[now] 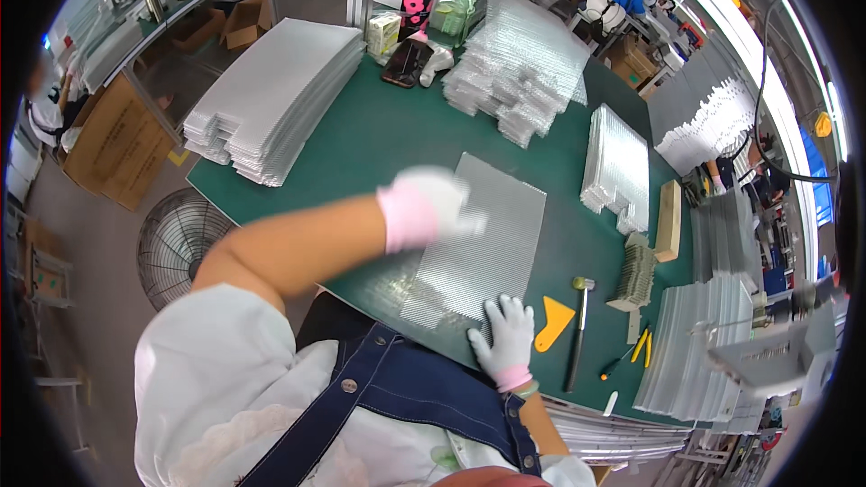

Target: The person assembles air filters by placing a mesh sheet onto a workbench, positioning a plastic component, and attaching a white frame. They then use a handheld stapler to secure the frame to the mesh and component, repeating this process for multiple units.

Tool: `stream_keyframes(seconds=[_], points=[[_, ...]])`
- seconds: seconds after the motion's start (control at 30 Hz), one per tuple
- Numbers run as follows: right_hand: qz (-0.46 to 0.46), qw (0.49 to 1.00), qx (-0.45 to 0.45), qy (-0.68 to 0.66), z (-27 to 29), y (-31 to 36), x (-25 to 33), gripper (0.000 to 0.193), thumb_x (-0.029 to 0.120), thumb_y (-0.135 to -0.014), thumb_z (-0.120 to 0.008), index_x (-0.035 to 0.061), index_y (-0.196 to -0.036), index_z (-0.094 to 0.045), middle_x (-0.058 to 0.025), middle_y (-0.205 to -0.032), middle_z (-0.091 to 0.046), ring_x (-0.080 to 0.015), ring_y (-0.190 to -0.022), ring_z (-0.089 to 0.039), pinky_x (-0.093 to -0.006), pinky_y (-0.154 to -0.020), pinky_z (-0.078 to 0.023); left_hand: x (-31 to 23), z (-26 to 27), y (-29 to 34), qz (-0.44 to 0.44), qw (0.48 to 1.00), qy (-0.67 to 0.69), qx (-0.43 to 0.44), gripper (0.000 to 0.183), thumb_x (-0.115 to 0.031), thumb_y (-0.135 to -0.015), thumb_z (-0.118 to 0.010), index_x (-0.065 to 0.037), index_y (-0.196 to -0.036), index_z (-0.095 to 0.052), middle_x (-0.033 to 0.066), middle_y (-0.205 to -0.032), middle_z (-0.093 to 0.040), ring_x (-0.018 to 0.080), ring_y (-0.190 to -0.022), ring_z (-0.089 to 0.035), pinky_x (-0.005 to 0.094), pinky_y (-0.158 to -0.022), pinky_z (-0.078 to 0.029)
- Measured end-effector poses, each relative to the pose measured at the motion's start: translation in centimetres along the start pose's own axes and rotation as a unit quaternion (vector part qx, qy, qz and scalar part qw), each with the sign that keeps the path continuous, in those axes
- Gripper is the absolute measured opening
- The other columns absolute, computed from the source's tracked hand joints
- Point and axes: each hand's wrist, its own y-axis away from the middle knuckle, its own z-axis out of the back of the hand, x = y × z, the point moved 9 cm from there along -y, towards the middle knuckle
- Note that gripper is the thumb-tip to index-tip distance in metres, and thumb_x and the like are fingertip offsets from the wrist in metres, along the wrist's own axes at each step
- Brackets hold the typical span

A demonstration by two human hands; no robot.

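Silver embossed foil sheet (483, 234) lies flat on the green bench (379, 126). Right hand (505, 335), gloved, fingers spread wide, presses its near corner. Left hand (428, 206) blurred over the sheet's left edge; finger state cannot be told. Yellow scraper (552, 322) just beside right hand.

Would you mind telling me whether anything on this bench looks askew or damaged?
Nothing stands out. The silver sheet lies flat on the green table under both gloved hands, left hand and right hand; the stacks look orderly.
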Motion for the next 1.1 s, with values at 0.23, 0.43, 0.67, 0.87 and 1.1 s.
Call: stream_keyframes(seconds=[0.23, 0.43, 0.67, 0.87, 1.1], points=[[-0.002, 0.999, -0.018, -0.043, 0.3, -0.1, -0.6, 0.054, 0.038, -0.077, -0.073, 0.0078, -0.120, -0.062, -0.0181, -0.126, -0.055, -0.0382, -0.123, -0.046, -0.0583, -0.106, -0.030, 13.6, 9.5, -16.9, 0.277, 0.947, 0.141, -0.076, 0.061, -0.056, -0.090, -0.052, -0.002, -0.110, -0.070, 0.0193, -0.104, -0.072, 0.0341, -0.084, -0.068, 0.0456, -0.081, -0.051], [-0.034, 0.997, -0.006, -0.063, -0.5, 0.4, -1.7, 0.057, 0.036, -0.073, -0.076, 0.0078, -0.121, -0.062, -0.0190, -0.128, -0.054, -0.0396, -0.124, -0.046, -0.0591, -0.106, -0.031, 9.0, 14.0, -21.0, 0.221, 0.941, 0.237, -0.099, 0.044, -0.050, -0.085, -0.067, -0.006, -0.080, -0.068, 0.0058, -0.063, -0.058, 0.0172, -0.055, -0.054, 0.0327, -0.061, -0.051], [-0.015, 0.998, -0.013, -0.059, -0.7, 0.0, -1.7, 0.055, 0.037, -0.073, -0.076, 0.0084, -0.118, -0.064, -0.0186, -0.127, -0.055, -0.0386, -0.124, -0.047, -0.0579, -0.106, -0.031, 12.5, 15.5, -24.9, 0.040, 0.578, 0.768, -0.274, 0.023, -0.010, -0.090, -0.062, 0.001, -0.109, -0.058, 0.0177, -0.112, -0.062, 0.0331, -0.102, -0.065, 0.0413, -0.095, -0.056], [-0.023, 0.997, 0.016, -0.066, -0.8, -0.1, -2.1, 0.052, 0.038, -0.077, -0.074, 0.0092, -0.119, -0.064, -0.0181, -0.128, -0.056, -0.0372, -0.124, -0.048, -0.0586, -0.107, -0.029, 13.8, 11.3, -22.9, 0.269, 0.663, 0.674, -0.185, 0.032, -0.017, -0.088, -0.065, 0.000, -0.114, -0.058, 0.0136, -0.116, -0.064, 0.0255, -0.102, -0.065, 0.0369, -0.088, -0.057], [-0.073, 0.962, -0.001, -0.264, 2.0, -1.4, -4.8, 0.039, 0.021, -0.081, -0.074, 0.0014, -0.114, -0.066, -0.0198, -0.124, -0.062, -0.0375, -0.118, -0.058, -0.0469, -0.105, -0.043, 14.8, 13.1, -22.4, 0.258, 0.920, 0.264, -0.131, 0.049, -0.024, -0.081, -0.073, 0.001, -0.122, -0.062, 0.0133, -0.114, -0.068, 0.0218, -0.094, -0.067, 0.0391, -0.071, -0.057]])
